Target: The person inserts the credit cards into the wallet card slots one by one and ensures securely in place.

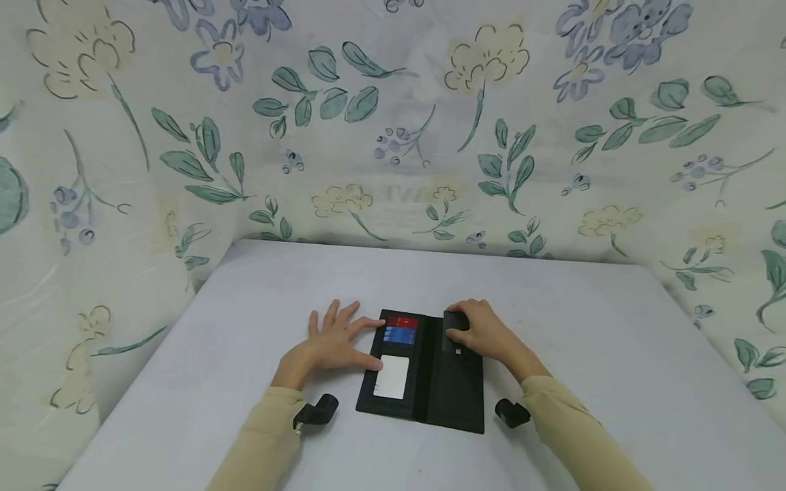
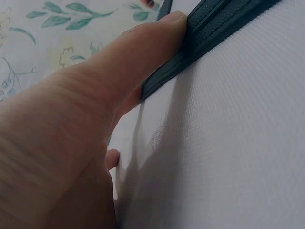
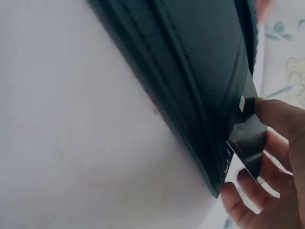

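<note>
A long black wallet (image 1: 454, 395) lies spread flat on the white table. Its left half has a red card (image 1: 402, 322), blue cards (image 1: 399, 335) below that, and a white card (image 1: 391, 376) lower down. My left hand (image 1: 331, 344) rests at the left edge with fingers spread, thumb and index fingertip on the wallet. In the left wrist view the straight thumb (image 2: 138, 52) presses the wallet's edge (image 2: 214, 24). At the top of the right half, my right hand (image 1: 485, 331) pinches a dark glossy card (image 3: 250, 138) that sticks out past the wallet's edge in the right wrist view.
The white table (image 1: 552, 293) reaches back to a curtain (image 1: 424, 136) printed with flowers and leaves. Small black wrist cameras sit on both forearms, the left one (image 1: 319, 409) and the right one (image 1: 511, 413) near the wallet's lower corners.
</note>
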Available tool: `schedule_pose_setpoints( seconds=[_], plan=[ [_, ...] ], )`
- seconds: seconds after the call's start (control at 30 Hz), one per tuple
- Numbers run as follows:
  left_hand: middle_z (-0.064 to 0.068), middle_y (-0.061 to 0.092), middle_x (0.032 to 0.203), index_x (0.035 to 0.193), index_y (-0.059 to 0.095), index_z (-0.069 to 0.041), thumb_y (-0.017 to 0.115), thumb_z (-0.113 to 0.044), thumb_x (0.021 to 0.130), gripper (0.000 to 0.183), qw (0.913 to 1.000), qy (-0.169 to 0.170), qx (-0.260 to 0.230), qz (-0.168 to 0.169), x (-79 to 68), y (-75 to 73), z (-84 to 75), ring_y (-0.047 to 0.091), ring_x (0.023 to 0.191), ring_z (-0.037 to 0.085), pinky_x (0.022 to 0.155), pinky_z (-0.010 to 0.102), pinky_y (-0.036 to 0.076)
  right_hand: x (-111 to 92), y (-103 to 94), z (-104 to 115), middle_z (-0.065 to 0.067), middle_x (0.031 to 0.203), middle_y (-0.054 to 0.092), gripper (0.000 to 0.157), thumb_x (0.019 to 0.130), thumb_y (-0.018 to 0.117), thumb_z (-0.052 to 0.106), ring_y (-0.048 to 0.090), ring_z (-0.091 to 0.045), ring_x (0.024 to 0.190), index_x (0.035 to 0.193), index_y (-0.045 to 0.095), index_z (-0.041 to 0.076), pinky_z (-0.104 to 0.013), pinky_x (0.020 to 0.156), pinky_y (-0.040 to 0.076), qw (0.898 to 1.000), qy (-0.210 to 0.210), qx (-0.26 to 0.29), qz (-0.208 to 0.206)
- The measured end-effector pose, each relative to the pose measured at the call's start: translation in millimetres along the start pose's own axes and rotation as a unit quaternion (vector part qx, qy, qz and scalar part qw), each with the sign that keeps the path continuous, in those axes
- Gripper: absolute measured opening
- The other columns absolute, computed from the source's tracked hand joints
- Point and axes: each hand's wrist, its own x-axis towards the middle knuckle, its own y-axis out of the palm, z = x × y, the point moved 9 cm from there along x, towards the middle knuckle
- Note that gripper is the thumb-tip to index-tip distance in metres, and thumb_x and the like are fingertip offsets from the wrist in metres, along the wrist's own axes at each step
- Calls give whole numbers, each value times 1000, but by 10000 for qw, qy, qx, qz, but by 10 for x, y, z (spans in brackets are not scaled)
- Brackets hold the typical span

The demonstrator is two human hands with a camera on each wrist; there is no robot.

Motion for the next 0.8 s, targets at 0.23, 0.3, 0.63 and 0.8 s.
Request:
schedule_pose_setpoints(
  seconds=[0.23,0.3,0.63,0.8],
  plan=[
    [14,11,164,144,48,-33,75,-63,73,82,9999,4,121,-25,8,-15,3,-9,149,46,110,70,-14,-71,-6,38,-17,119,55,43,91,71,24,43,-32,111,127,62,1,-49,94,44,9993,109,-334,-90],
    [15,11,164,144,48,-33,75,-64,73,82,9999,19,112,-22,17,-13,2,-9,149,46,110,70,-14,-99,-9,47,-16,117,53,46,91,71,26,43,-31,109,128,62,1,-49,92,45,9994,136,-321,-89],
    [17,13,164,143,50,-31,75,-64,72,82,10000,-4,84,-48,30,-11,-8,-8,149,47,110,71,-13,-290,163,109,-13,131,41,101,73,78,62,34,-31,121,148,41,5,-51,96,36,9934,280,-662,899],
    [17,12,164,143,50,-31,75,-64,72,82,10000,-18,52,-39,29,-2,-17,-8,149,47,110,70,-14,-421,198,215,-16,140,36,116,65,82,65,30,-35,129,151,33,4,-59,100,31,9872,242,-1003,1215]
  ],
)
